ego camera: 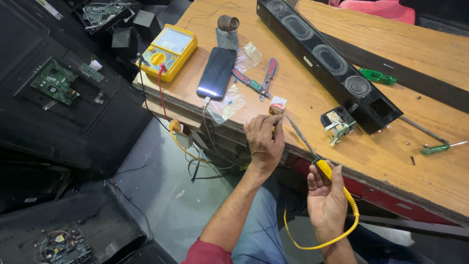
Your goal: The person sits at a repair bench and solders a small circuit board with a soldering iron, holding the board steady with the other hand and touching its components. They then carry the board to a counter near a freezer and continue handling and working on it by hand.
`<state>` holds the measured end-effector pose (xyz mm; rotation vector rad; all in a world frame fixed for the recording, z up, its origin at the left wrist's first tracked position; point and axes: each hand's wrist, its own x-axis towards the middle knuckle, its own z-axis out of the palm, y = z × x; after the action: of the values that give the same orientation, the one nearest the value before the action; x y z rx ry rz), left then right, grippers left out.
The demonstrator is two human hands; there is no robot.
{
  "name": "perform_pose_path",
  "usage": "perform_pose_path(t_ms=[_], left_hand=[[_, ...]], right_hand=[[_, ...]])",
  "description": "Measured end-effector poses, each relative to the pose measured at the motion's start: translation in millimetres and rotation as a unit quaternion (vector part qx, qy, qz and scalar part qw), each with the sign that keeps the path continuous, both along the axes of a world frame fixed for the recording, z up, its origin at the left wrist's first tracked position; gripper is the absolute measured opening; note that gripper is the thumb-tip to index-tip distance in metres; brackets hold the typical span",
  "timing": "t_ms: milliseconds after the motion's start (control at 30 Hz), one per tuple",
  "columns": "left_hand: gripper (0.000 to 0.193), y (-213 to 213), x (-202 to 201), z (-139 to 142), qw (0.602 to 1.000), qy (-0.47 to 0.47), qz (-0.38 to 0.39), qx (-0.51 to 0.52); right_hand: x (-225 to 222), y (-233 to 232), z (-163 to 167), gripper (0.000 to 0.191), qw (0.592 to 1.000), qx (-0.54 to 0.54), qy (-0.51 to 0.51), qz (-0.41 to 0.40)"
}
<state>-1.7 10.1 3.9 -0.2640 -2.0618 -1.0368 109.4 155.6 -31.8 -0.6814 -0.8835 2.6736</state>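
Head view: hands (293, 166) at workbench (342, 146) edge.

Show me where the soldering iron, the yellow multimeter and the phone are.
soldering iron (323, 168), head view, on its yellow handle.
yellow multimeter (168, 50), head view, on its face below the display.
phone (217, 72), head view, middle of its dark screen.
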Motion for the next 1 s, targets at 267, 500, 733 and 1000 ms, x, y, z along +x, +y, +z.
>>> perform_pose_path(t_ms=[267,500,733,1000], left_hand=[[0.015,-0.8,1.4,2.4,1.0,-0.002,-0.003,0.001],[0.015,-0.8,0.8,2.2,1.0,-0.002,-0.003,-0.001],[0.015,-0.2,0.3,1.4,1.0,0.001,-0.002,0.002],[0.015,-0.8,1.0,1.3,1.0,0.007,-0.002,0.003]], right_hand=[[-0.6,0.4,-0.8,0.035,1.0,0.001,-0.006,-0.004],[-1.5,0.5,-0.4,0.035,1.0,0.0,-0.008,-0.005],[-0.7,-0.5,-0.8,0.035,1.0,0.006,0.003,-0.007],[-1.1,0.5,-2.7,0.034,1.0,-0.002,-0.004,-0.003]])
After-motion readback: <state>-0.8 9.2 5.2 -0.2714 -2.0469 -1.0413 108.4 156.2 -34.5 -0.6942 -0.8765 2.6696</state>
